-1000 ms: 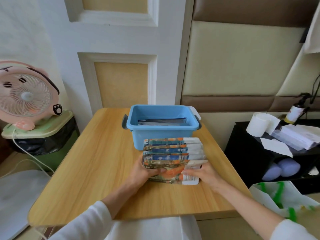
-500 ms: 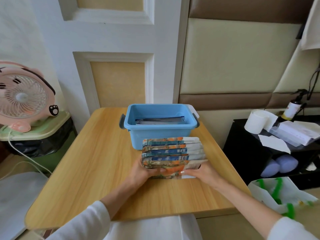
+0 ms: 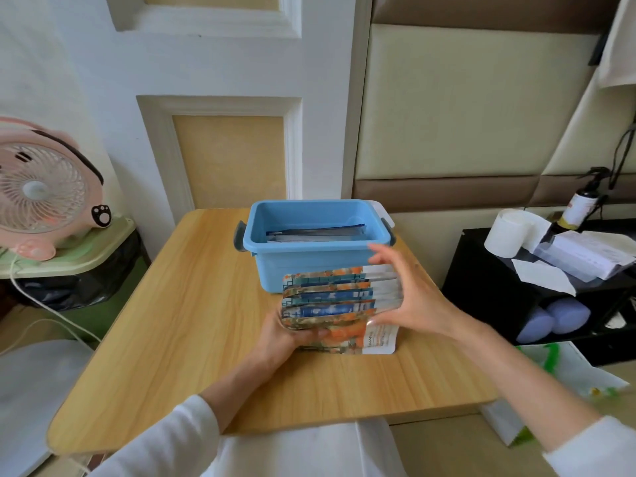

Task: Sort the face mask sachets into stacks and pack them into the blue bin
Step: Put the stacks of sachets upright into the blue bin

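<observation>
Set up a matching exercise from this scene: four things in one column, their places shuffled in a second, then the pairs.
Things
1. blue bin
2. pink fan
3. paper roll
4. stack of sachets

Places
A. on the black shelf, right of the table
B. on the table, just in front of the bin
C. on the green lid, left of the table
D. at the table's far edge

Pairs: 1-D, 2-C, 3-A, 4-B.
</observation>
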`<act>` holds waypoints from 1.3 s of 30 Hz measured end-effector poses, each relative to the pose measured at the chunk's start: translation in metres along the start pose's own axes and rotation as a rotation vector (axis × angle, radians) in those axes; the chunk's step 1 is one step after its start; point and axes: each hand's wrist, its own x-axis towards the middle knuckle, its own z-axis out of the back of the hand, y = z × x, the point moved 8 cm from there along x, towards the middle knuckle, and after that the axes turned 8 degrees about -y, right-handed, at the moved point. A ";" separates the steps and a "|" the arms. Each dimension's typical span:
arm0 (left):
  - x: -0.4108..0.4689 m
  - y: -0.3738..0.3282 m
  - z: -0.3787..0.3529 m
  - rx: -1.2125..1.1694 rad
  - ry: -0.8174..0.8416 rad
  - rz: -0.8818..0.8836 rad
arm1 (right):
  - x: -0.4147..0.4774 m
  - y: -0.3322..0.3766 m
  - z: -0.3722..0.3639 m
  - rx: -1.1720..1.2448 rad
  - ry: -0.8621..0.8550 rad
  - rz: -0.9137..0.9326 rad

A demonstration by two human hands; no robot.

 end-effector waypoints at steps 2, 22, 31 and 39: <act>0.000 0.000 0.000 0.000 -0.002 -0.004 | 0.007 0.026 -0.010 -0.556 0.113 0.216; 0.000 0.002 0.001 0.017 -0.024 0.016 | 0.041 0.053 -0.053 -0.746 0.423 0.217; 0.014 -0.059 0.004 0.124 0.050 -0.133 | 0.040 0.053 -0.004 -0.383 0.171 0.084; 0.040 -0.117 0.004 0.211 0.076 -0.303 | 0.051 0.032 0.049 0.012 -0.072 -0.138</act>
